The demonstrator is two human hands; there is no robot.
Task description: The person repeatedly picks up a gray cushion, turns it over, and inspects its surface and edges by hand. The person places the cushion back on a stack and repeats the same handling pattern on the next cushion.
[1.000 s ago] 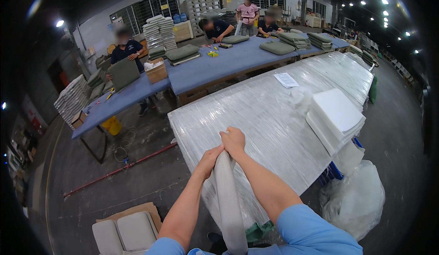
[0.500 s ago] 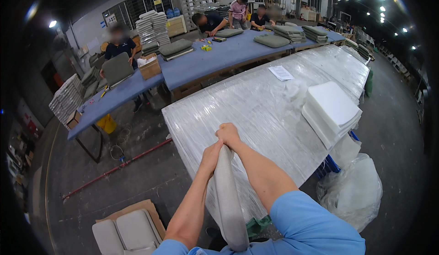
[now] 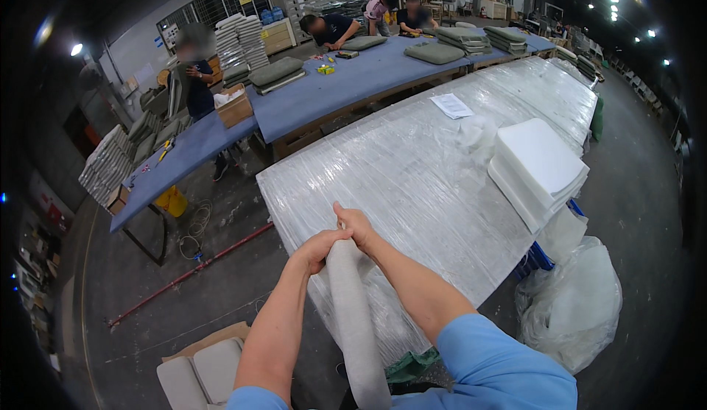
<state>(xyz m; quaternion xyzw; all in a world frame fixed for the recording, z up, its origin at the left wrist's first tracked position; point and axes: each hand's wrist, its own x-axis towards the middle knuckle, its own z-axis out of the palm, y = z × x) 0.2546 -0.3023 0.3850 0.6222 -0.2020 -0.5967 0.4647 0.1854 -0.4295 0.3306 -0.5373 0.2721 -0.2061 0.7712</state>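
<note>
Cushion: the pale grey, rounded, fabric-covered cushion (image 3: 353, 314), narrow side up, runs from mid-frame down to the lower border.
Grip: the bare left hand (image 3: 322, 249) and bare right hand (image 3: 356, 227) meet, both closed about its upper end (fingertips mostly hidden).
Handling: matched, even pressure from both hands should keep the fabric smooth.
Counter: the flat, clear-plastic-wrapped counter (image 3: 398, 182), centre frame, might serve to steady that end.

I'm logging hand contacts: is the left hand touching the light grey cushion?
Touching. The head view shows the left hand curled against the far end of the light grey cushion, with no gap between them.
</note>
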